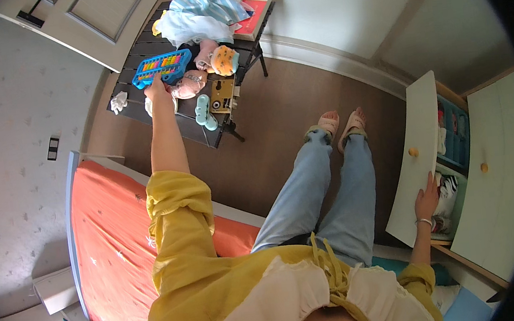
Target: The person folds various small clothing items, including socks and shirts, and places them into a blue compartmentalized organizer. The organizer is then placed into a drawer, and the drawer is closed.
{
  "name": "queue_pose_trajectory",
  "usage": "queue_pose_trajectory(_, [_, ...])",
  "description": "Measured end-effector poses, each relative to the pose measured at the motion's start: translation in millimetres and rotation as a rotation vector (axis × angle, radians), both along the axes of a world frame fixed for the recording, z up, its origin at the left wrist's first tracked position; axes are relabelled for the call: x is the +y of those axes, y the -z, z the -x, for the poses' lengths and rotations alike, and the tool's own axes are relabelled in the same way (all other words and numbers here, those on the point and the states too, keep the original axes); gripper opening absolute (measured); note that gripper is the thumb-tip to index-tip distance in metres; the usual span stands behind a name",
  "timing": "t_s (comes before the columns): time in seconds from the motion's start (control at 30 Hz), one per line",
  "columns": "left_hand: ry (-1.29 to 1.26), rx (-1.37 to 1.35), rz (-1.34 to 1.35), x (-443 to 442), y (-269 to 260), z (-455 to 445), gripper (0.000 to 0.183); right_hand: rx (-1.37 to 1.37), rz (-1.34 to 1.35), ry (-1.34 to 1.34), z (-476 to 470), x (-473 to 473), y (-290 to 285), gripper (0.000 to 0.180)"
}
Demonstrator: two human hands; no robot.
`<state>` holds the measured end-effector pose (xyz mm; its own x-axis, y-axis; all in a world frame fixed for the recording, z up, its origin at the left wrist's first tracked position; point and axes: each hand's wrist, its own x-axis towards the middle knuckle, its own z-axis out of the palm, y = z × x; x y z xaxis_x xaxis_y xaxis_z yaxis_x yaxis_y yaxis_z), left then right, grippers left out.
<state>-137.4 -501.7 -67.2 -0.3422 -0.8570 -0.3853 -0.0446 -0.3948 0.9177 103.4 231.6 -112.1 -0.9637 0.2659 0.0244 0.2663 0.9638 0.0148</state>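
My left hand (157, 87) holds a blue toy abacus (162, 68) with colourful beads by its near edge, over a black slatted folding table (132, 63). Beside it lie a pink plush item (190, 84), an orange spotted plush piece (225, 61), a gold-coloured metal lock case (222, 96), a mint-green plastic object (204, 112) and a crumpled white tissue (119, 102). My right hand (426, 200) rests with extended fingers at the top edge of a pulled-out white drawer (411, 157). Inside stand a blue divided organizer (454, 133) and a pale green bin of folded clothes (446, 196).
Blue striped and white sheer fabric (206, 7) and a red box (252, 16) lie at the table's far end. A bed with an orange sheet (108, 234) stands left, beside my legs. A panelled door (98, 17) is beyond the table. White drawer fronts (490, 200) are at right.
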Motion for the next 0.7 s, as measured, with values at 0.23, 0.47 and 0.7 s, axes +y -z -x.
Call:
queue_pose_trajectory(0.23, [-0.089,-0.031,-0.140,-16,13,18,0.022,0.004,-0.056,-0.003,-2,13,10,0.064])
queue_pose_trajectory(0.47, [0.106,0.066,-0.216,-25,22,13,0.033,-0.022,-0.114,0.047,-5,35,22,0.068])
queue_pose_trajectory(0.7, [0.404,0.077,0.252,32,2,-37,0.055,-0.172,-0.218,0.220,0,55,29,0.074])
